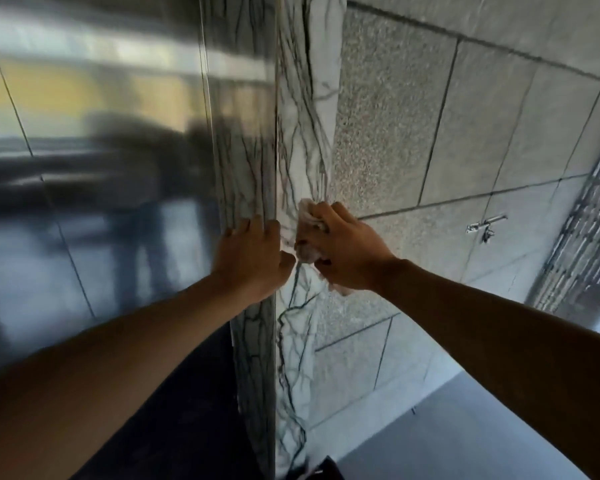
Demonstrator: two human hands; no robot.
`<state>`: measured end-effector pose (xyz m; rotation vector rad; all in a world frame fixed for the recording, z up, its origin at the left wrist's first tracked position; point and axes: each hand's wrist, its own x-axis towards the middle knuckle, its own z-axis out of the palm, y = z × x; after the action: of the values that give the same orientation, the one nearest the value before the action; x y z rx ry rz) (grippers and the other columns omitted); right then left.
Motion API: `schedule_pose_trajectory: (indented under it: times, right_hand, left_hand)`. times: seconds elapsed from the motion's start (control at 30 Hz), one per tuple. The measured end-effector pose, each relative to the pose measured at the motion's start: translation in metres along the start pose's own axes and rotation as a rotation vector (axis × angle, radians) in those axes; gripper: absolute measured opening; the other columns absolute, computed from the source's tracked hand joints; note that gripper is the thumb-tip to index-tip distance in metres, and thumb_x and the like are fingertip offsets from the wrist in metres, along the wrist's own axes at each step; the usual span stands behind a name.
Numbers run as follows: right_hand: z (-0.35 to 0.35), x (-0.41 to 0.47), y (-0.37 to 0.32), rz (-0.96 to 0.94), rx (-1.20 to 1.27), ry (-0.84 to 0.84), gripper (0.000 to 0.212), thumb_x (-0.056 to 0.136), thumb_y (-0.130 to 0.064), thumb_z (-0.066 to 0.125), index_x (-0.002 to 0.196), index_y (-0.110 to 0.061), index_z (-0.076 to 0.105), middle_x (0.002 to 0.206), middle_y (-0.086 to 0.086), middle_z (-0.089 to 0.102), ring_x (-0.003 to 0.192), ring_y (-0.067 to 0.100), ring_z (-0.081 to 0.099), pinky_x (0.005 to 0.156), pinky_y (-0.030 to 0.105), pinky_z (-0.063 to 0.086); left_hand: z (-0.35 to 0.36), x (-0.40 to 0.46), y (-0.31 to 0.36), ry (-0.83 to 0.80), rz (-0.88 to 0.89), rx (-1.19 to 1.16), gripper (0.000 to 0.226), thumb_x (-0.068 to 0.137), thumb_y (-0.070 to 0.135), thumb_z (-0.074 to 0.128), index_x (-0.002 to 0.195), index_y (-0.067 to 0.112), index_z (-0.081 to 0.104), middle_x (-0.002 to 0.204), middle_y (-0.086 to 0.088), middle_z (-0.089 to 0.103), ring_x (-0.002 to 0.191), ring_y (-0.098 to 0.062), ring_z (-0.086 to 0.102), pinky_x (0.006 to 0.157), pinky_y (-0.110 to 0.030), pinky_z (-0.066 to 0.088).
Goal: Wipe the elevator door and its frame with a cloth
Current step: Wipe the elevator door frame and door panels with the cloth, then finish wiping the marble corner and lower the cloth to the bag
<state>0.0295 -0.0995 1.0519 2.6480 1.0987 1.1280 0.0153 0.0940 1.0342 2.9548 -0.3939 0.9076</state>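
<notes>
The shiny steel elevator door (94,188) fills the left of the head view and mirrors blurred shapes. Right of it runs the frame (302,116), white marble with dark veins. My right hand (347,251) presses a crumpled pale cloth (309,223) against the marble at mid height, fingers closed on it. My left hand (253,258) rests flat on the frame's inner edge just left of the cloth, fingers spread and holding nothing. Most of the cloth is hidden under my right hand.
A speckled grey stone-tiled wall (482,133) stretches to the right, with a small metal tap (485,226) on it. A metal grille (582,237) stands at the far right. Pale grey floor (465,427) lies below, and a dark object (323,471) shows at the bottom edge.
</notes>
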Motion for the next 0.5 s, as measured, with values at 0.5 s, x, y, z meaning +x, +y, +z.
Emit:
schedule_pose_trajectory:
  times: [0.5]
  right_hand:
    - [0.221, -0.182, -0.021, 0.118, 0.329, -0.388, 0.042, 0.066, -0.021, 0.073, 0.108, -0.022, 0.064, 0.118, 0.009, 0.049, 0.098, 0.030, 0.048, 0.056, 0.033, 0.049]
  left_hand:
    - [0.243, -0.124, 0.055, -0.552, 0.041, 0.038, 0.047, 0.089, 0.047, 0.047, 0.119, 0.011, 0.054, 0.118, -0.015, 0.059, 0.106, -0.036, 0.058, 0.080, -0.043, 0.047]
